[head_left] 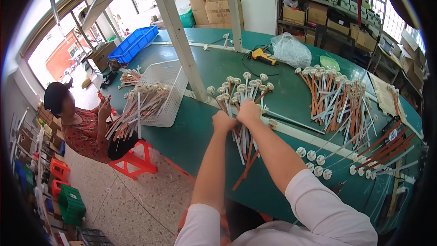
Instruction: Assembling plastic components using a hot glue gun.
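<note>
In front of me on the green table (191,136) lies a bundle of flat white and orange-brown strips (245,148) with round cream heads (247,76) at the far end. My left hand (224,122) is closed on its left side, just below the heads. Right beside it, my right hand (249,112) closes round the upper middle of the same bundle. The fingers of both hands are partly hidden. The strips' tails spread toward me below my hands.
More headed strips (334,95) lie at the right, with loose round heads (318,171) nearer me. A white basket (175,95) of strips stands left, by a seated person (84,123). A post (177,36) rises from the table. Beyond are a yellow tool (264,56) and a plastic bag (291,50).
</note>
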Demonstrator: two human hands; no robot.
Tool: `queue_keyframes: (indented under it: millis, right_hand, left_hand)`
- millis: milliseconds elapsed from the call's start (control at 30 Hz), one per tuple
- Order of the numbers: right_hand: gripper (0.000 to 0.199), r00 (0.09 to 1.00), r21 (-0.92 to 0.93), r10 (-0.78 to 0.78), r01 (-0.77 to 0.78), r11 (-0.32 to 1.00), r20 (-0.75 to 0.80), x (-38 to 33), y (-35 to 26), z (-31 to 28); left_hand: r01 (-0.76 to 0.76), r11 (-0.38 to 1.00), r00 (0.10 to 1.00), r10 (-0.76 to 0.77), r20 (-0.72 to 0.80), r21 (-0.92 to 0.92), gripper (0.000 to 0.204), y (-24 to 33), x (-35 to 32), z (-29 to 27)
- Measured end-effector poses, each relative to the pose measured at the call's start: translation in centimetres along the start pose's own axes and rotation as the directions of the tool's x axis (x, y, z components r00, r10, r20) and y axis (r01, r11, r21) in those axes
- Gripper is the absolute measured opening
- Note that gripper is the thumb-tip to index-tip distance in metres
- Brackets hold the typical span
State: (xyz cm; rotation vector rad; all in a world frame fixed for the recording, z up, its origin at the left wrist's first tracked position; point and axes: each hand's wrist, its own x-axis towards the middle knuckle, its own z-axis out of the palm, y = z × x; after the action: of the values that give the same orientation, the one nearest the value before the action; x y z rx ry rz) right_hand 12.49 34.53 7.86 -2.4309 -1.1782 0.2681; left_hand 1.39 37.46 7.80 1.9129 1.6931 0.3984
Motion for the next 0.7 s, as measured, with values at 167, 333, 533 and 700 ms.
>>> queue_keyframes:
  millis: [167, 333, 533, 700]
  right_hand:
    - [0.057, 0.999, 0.071, -0.022, 0.019, 0.997, 0.041, 0.5, -0.4, 0.8]
    - [0.028, 0.979, -0.02, -0.2, 0.2, 0.98, -0.025, 0.9, 1.0, 2.4]
    - [0.04, 0.955, -0.038, -0.294, 0.292, 0.956, -0.044, 0.7, 2.3, 0.9]
    - [0.051, 0.919, -0.007, -0.387, 0.388, 0.922, -0.068, -0.5, 0.1, -0.2]
  left_hand:
    - [0.001, 1.0, 1.0, -0.001, -0.004, 0.014, 0.047, -1.9, 1.6, -0.3]
    - [-0.072, 0.997, 0.997, 0.071, -0.012, -0.005, 0.054, -0.5, 0.0, -0.2]
    - [0.026, 0.976, 0.998, -0.014, 0.054, -0.218, 0.044, -1.7, 2.5, 2.8]
    - [0.341, 0.532, 0.926, -0.046, 0.376, -0.775, 0.039, -4.0, 5.6, 4.6]
